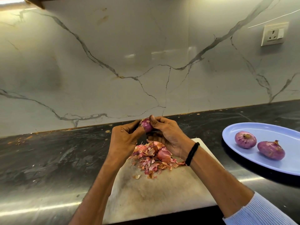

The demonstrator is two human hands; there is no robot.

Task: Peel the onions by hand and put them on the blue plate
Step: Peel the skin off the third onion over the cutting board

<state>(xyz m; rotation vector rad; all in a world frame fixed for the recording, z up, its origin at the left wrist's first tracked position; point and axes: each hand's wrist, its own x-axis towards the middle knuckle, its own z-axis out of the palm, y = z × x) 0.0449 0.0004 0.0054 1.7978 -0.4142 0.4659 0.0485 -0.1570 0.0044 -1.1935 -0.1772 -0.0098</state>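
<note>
A small purple onion (146, 125) is held up over the cutting board between both hands. My left hand (125, 140) grips it from the left with curled fingers. My right hand (167, 135) holds it from the right, thumb pressed on its top. Below them a heap of pink and tan onion skins (152, 156) lies on the pale cutting board (154, 195). At the right, a blue plate (253, 158) carries two peeled purple onions, one further back (245, 139) and one nearer (271, 150).
The board sits on a dark stone counter (48, 159) against a white marble wall. A few skin scraps lie along the counter's back edge (19, 141). A wall socket (273, 35) is at the upper right. A black band circles my right wrist.
</note>
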